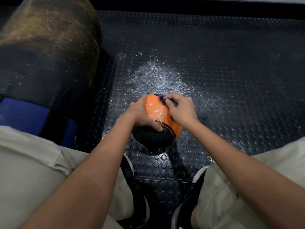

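Fingers of the right hand [179, 109] curl round a dark pad [165, 98], pressed to the ball [155, 111] at one o'clock. The left hand [142, 116] grips its nine-o'clock side. The ball is mid-frame over a mat [231, 63], which is wet at twelve.

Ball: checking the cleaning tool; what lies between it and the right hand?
A small dark pad, gripped by the right hand against the ball, in the head view.
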A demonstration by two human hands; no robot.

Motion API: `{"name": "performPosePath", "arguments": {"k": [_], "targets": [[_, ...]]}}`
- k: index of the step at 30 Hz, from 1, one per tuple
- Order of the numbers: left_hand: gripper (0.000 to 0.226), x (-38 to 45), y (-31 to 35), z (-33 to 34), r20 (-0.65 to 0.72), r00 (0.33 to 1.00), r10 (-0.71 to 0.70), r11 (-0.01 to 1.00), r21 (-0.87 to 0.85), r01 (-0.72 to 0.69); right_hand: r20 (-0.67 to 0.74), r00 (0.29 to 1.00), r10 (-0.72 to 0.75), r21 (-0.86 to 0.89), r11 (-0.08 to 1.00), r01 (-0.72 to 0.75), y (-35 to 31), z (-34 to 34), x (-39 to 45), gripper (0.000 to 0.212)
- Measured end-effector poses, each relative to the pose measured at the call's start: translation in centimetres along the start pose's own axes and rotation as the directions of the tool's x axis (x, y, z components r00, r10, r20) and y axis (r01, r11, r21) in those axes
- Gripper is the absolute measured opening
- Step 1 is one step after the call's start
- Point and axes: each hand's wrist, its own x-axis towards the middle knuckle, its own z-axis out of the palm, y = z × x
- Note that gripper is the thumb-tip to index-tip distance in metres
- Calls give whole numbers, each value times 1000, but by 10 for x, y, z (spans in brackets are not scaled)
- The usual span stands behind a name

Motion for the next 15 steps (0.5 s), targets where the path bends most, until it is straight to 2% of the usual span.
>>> {"name": "performPosePath", "arguments": {"k": [2, 5, 6, 8, 10, 12, 14, 15], "targets": [[157, -2, -2, 1, -20, 1000, 9, 1000, -20, -9, -57, 997, 44, 36, 998, -42, 12, -8, 2, 19], [154, -3, 0, 2, -15, 1000, 24, 999, -32, -25, -90, 960, 265, 66, 963, -260, 25, -11, 4, 17], [154, -3, 1, 2, -7, 1000, 25, 999, -25, -25, -108, 959, 262, 64, 965, -256, 25, -8, 5, 17], [155, -2, 0, 0, 5, 1000, 20, 1000, -11, -20, -124, 980, 154, 39, 988, -151, 14, -2, 3, 16], [155, 0, -1, -1, 3, 1000, 18, 1000, -4, -18, -55, 998, 7, -22, 1000, -8, 2, 3, 0, 18], [153, 0, -2, -1, -7, 1000, 22, 1000, -15, -22, 1, 997, -72, -36, 997, 72, -3, 4, 0, 19], [153, -1, -1, -1, -13, 999, 34, 999, -29, -35, -45, 998, -34, -5, 999, 34, 5, 0, 2, 18], [153, -1, -1, 0, -13, 999, 40, 999, -31, -40, -85, 996, 34, 22, 999, -33, 10, -4, 4, 18]]}}
